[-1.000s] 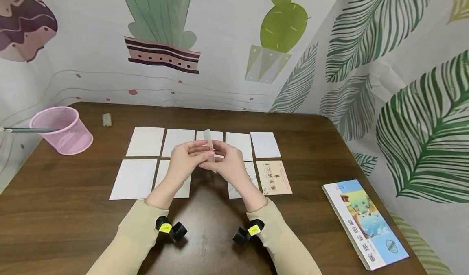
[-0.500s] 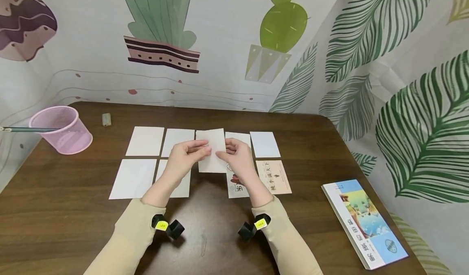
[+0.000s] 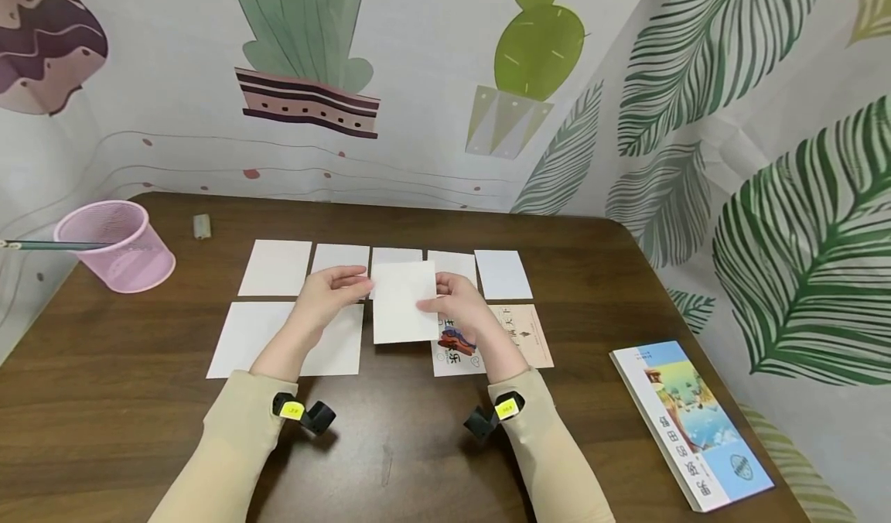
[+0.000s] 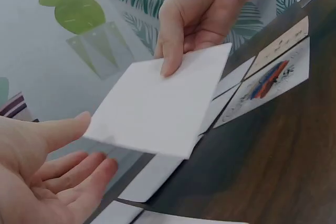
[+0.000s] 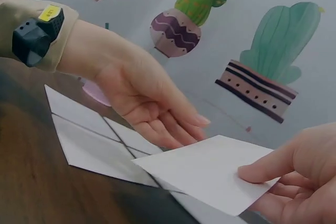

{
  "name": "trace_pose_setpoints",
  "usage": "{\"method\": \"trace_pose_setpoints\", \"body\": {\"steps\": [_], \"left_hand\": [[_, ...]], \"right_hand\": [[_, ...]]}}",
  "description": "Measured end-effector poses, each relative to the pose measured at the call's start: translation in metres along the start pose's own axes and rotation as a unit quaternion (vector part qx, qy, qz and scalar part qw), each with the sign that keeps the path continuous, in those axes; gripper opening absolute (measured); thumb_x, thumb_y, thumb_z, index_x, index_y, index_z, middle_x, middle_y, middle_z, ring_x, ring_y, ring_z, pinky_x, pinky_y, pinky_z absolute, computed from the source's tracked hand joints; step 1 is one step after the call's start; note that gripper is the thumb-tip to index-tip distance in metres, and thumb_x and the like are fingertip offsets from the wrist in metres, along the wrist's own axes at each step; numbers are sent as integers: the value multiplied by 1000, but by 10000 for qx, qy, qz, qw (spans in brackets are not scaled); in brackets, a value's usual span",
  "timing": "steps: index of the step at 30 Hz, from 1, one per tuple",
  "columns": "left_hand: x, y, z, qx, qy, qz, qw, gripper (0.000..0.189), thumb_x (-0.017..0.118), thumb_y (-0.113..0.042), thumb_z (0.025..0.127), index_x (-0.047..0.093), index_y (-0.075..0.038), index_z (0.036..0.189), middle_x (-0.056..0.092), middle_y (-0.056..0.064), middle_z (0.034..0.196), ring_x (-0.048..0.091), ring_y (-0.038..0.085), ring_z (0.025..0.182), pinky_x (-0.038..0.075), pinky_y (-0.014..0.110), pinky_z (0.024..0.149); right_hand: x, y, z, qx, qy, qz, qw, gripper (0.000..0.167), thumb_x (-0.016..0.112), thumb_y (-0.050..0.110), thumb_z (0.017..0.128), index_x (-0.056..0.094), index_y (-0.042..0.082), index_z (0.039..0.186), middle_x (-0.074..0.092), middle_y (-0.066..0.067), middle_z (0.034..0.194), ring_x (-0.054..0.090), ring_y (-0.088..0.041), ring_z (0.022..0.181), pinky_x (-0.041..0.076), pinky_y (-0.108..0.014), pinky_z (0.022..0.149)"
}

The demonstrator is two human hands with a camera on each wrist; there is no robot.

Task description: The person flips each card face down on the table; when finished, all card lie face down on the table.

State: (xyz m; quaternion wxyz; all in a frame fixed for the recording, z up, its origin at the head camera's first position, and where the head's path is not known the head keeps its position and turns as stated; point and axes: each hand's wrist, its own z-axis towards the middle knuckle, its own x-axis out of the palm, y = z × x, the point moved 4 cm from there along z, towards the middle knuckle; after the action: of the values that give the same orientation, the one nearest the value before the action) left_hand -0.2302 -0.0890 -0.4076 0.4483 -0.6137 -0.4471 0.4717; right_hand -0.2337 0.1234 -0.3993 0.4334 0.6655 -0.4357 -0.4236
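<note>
A blank white card (image 3: 405, 303) is held up over the gap in the front row, its plain face toward me. My right hand (image 3: 462, 303) pinches its right edge, thumb on the face and fingers behind, as the right wrist view shows with the card (image 5: 202, 174). At the card's left edge is my left hand (image 3: 326, 300), fingers loosely extended. In the left wrist view the left hand's thumb (image 4: 68, 129) lies right at the card's corner, with the fingers spread below. Beneath the right hand lies a card with a red and blue picture (image 3: 455, 349).
Two rows of cards lie on the brown table (image 3: 390, 430), mostly white side up, such as the far-left card (image 3: 274, 268). A beige printed card (image 3: 532, 337) ends the front row. Around them are a pink pen cup (image 3: 118, 248), an eraser (image 3: 202, 227) and a book (image 3: 692, 426).
The card has turned from edge-on to face-on and come toward me. My left hand has moved left, off the card's face, while my right hand has shifted slightly right with it.
</note>
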Motion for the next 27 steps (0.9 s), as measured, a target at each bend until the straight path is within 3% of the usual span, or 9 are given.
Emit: {"method": "trace_pose_setpoints", "body": {"steps": [3,8,13,20,27], "left_hand": [[4,6,3,-99,80,259,9996,55,67,-23,92,50,3,139,59,23,131,59,30,118,49,37,101],[6,12,6,-145,-97,628,9979,52,70,-18,89,53,5,133,61,23,123,59,29,111,49,28,87],[6,15,8,-217,-88,817,9964,51,71,-16,88,54,7,130,64,23,120,60,29,109,49,27,85],[8,16,7,-273,84,1162,9928,49,72,-14,87,56,7,128,65,22,118,61,30,107,51,35,88],[10,17,6,-312,149,1631,9860,44,75,-13,84,60,7,121,68,21,110,64,28,98,51,37,85]], "right_hand": [[6,-6,2,86,242,19,9997,43,63,-7,87,52,-10,128,65,-23,118,62,-13,81,56,-25,72],[12,-11,3,133,440,-141,9988,41,65,-7,86,54,-8,126,67,-20,111,62,-12,82,55,-26,74],[11,-15,5,126,559,-506,9971,42,68,-5,84,56,-8,125,67,-21,114,62,-13,86,56,-28,80],[0,-19,9,78,25,-1055,9944,37,71,3,84,60,-5,118,66,-16,105,60,-17,86,55,-29,79],[-8,-22,13,-229,-523,-1093,9924,33,72,1,83,65,0,116,70,-14,102,67,-19,88,55,-28,80]]}}
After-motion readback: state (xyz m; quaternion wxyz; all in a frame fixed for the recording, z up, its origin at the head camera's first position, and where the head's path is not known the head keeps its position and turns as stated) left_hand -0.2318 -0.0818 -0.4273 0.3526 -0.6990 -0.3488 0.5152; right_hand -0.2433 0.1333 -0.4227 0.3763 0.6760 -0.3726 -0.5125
